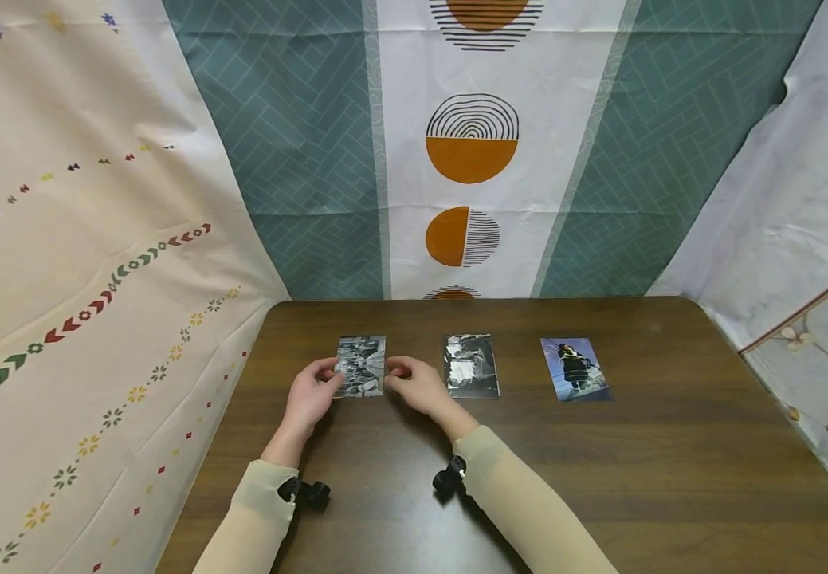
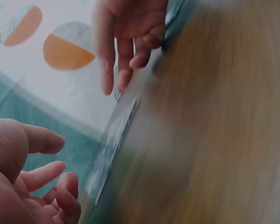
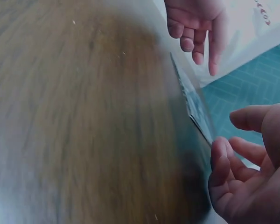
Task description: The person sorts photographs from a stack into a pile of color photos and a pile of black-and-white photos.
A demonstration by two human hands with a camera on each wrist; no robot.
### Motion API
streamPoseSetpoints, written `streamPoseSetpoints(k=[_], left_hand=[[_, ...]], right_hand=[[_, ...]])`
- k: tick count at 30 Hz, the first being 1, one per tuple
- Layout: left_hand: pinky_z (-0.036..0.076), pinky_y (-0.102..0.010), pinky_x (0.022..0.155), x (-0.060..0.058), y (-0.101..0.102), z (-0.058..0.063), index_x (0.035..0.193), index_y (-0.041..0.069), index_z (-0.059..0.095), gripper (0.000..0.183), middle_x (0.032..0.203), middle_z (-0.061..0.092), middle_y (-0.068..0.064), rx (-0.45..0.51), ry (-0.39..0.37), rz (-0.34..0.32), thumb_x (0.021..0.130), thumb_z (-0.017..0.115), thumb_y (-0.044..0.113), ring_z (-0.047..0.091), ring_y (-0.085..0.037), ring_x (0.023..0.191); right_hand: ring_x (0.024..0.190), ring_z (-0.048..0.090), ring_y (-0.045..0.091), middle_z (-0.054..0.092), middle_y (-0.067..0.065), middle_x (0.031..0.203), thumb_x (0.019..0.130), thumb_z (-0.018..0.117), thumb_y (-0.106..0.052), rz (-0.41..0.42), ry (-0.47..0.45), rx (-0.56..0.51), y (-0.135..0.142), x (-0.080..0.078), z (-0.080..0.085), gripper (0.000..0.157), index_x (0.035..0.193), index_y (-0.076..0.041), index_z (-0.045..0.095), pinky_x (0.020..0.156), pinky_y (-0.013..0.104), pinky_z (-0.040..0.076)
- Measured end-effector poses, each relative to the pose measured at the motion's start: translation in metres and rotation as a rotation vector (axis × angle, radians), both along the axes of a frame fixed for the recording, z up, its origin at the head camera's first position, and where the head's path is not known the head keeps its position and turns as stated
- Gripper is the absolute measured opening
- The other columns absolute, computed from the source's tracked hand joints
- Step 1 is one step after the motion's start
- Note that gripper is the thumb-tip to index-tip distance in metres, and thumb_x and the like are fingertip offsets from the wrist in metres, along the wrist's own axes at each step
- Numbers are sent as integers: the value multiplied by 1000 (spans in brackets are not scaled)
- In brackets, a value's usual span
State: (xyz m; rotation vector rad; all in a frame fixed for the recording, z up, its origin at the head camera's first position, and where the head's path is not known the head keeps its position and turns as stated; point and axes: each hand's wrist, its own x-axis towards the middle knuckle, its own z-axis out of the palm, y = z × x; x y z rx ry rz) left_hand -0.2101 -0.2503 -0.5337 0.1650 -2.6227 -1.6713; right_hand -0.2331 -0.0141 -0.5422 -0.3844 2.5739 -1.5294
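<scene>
A black-and-white photo card [image 1: 361, 365] lies flat on the brown table toward its left side. My left hand [image 1: 311, 392] is at the card's left edge, thumb overlapping it in the head view. At the opposite edge is my right hand [image 1: 419, 387], fingers loosely bent. In the left wrist view the left hand's fingers [image 2: 39, 175] are spread apart with nothing between them, beside the thin card [image 2: 113, 151]. The right wrist view has the right hand's fingertips [image 3: 219, 149] right at the card's near corner, the thumb lifted away.
A second black-and-white photo card [image 1: 471, 367] lies to the right of my right hand. Farther right is a bluish colour photo card [image 1: 574, 369], slightly turned. Behind the wooden table [image 1: 643, 478] hangs a green and white patterned curtain [image 1: 299, 159]; pale cloths hang at both sides.
</scene>
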Motion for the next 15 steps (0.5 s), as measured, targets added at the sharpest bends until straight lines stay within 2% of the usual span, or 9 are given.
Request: streamPoseSetpoints(k=[4,7,15], left_hand=[[45,-30,68,2,24,4,142,1,65,43,114,62,-15,49,38,-13,102,70,16,54,-19,80],[45,-28,66,4,44,4,138,0,67,40,110,63,-13,71,56,-25,101,72,14,55,-18,79],[45,-28,64,5,96,-5,127,0,71,33,103,63,-9,120,64,-107,98,75,14,54,-17,76]], right_hand=[[105,69,24,74,6,113,103,71,-19,-13,19,-44,18,4,6,41,141,-5,67,84,38,55],[104,71,25,74,7,113,103,71,-18,-40,36,-69,34,5,7,40,140,-4,68,85,40,56],[103,70,26,76,5,110,103,71,-19,-134,61,-17,84,6,10,31,131,-7,74,89,45,56]])
